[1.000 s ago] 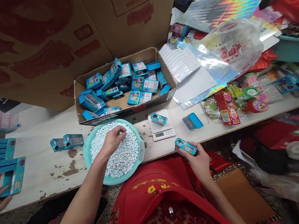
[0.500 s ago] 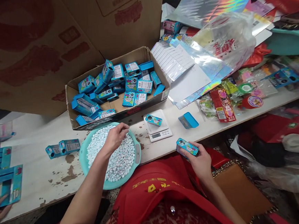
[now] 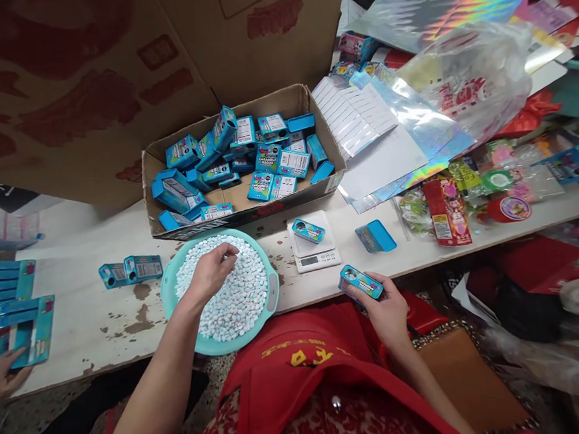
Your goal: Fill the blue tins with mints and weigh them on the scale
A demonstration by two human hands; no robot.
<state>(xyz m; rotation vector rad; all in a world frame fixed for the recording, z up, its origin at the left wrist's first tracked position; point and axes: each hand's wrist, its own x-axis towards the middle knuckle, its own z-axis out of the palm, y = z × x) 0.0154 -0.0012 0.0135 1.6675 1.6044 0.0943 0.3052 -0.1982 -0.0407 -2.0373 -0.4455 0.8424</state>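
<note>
My left hand (image 3: 214, 271) is over the white candies (image 3: 231, 305) in a turquoise basin (image 3: 172, 300). Its fingers are curled together, and whatever they hold is hidden. Near the table's front edge, my right hand (image 3: 389, 306) grips a small blue candy box (image 3: 359, 282), tilted, with a round hole in its top face. Between the hands, farther back, a similar blue box (image 3: 308, 231) lies on a white digital scale (image 3: 313, 250). To the right of the scale, another blue box (image 3: 376, 237) rests on the table.
Behind the basin stands a cardboard tray (image 3: 249, 215) of several blue boxes. Two more boxes (image 3: 143, 268) lie left of the basin. Another person's hand (image 3: 4, 378) touches blue packaging (image 3: 40, 330) at far left. Shiny sheets (image 3: 390, 162) and candy packets (image 3: 447, 211) cover the right side.
My left hand has shifted slightly left over the candies, its fingers still curled. My right hand still holds the box. The view has turned slightly, moving the table items right.
</note>
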